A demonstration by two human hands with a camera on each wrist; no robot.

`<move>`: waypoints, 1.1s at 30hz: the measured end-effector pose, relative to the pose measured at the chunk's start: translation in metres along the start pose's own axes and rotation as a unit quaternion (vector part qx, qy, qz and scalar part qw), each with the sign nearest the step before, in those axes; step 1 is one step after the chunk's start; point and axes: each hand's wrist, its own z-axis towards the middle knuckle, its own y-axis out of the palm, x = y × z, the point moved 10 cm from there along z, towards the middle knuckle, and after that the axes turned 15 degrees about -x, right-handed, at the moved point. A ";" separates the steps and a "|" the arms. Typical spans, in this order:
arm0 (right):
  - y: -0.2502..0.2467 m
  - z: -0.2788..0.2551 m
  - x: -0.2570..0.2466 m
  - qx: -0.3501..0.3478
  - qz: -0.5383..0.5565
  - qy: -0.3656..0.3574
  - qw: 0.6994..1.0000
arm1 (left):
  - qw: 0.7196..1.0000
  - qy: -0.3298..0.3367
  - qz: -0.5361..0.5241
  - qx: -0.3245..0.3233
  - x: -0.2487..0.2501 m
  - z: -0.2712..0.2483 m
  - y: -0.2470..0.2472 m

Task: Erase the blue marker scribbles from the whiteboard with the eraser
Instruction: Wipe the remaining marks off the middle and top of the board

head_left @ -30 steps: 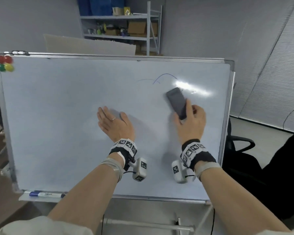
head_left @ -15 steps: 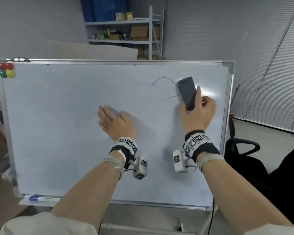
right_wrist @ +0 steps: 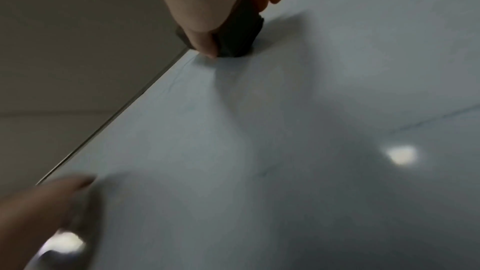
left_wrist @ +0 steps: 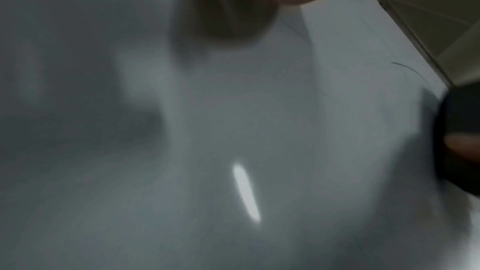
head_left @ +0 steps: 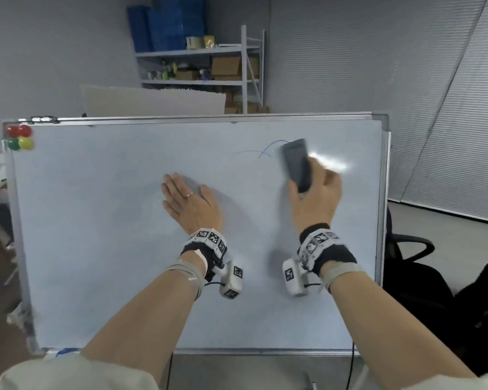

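Note:
The whiteboard [head_left: 96, 249] stands upright before me. My right hand [head_left: 314, 199] grips a dark grey eraser [head_left: 297, 163] and presses it flat on the board near the upper right. Thin blue marker lines [head_left: 266, 149] remain just left of the eraser's top end. In the right wrist view the eraser [right_wrist: 237, 34] sits under my thumb and fingers against the board [right_wrist: 285, 151]. My left hand [head_left: 190, 205] lies flat on the board's middle, fingers straight. The left wrist view shows the board [left_wrist: 233, 110], a thin marker line [left_wrist: 409, 69] and the eraser [left_wrist: 459, 137] at the right edge.
Red, green and yellow magnets [head_left: 19, 140] sit in the board's top left corner. A blue-capped marker [head_left: 65, 351] lies on the tray at the bottom left. A black office chair [head_left: 409, 254] stands right of the board. Shelving [head_left: 203, 68] with boxes is behind.
My right hand has carried the eraser up the board and then slightly left, wiping away the strokes below the arc. The left hand has stayed flat in place.

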 end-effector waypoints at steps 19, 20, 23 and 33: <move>0.005 0.025 -0.010 0.100 0.014 0.041 0.994 | 1.000 -0.001 -0.006 -0.010 -0.019 0.025 -0.009; 0.006 0.022 -0.005 0.105 0.030 0.071 0.991 | 1.000 -0.001 -0.005 -0.010 -0.019 0.025 -0.009; 0.045 0.019 -0.063 -0.024 -0.048 -0.132 0.990 | 1.000 0.001 -0.001 -0.014 -0.017 0.025 -0.005; 0.068 0.025 -0.092 -0.046 -0.119 -0.193 0.973 | 1.000 -0.012 0.005 0.001 -0.031 0.031 -0.013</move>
